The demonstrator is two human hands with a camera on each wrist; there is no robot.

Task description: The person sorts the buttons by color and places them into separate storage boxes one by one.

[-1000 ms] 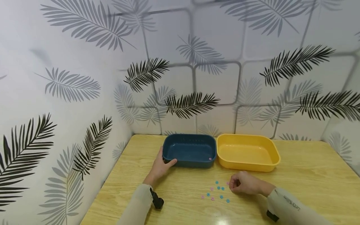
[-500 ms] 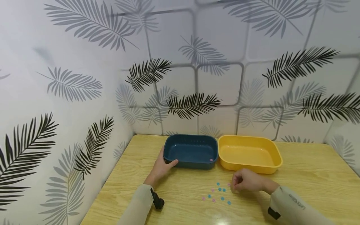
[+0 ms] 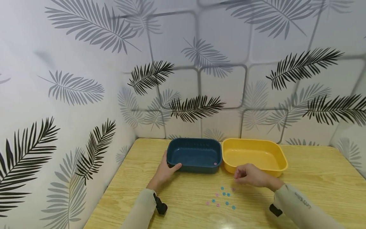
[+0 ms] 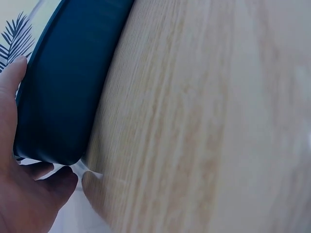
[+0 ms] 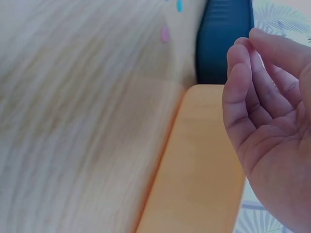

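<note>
My left hand (image 3: 165, 169) grips the left end of a dark blue plastic tray (image 3: 197, 168), thumb at its front rim, other fingers round the end wall. In the left wrist view, the fingers (image 4: 60, 184) curl by the tray's corner. My right hand (image 3: 251, 175) is raised in front of a yellow tray (image 3: 281, 163), thumb and fingertips pinched together. The right wrist view shows the thumb (image 5: 277, 48) meeting the index fingertip; I cannot tell whether a small piece is between them. Several small blue ring-like pieces (image 3: 227, 203) and pink ones (image 3: 218, 205) lie on the table.
One pink ring-like piece (image 3: 215, 163) sits inside the blue tray at its right front corner. The two trays stand side by side at the back of the wooden table (image 3: 183, 203), close to a leaf-patterned wall (image 3: 183, 82).
My right hand has risen from beside the small pieces, away from me toward the yellow tray's front, fingertips still pinched. The left hand keeps its grip on the blue tray.
</note>
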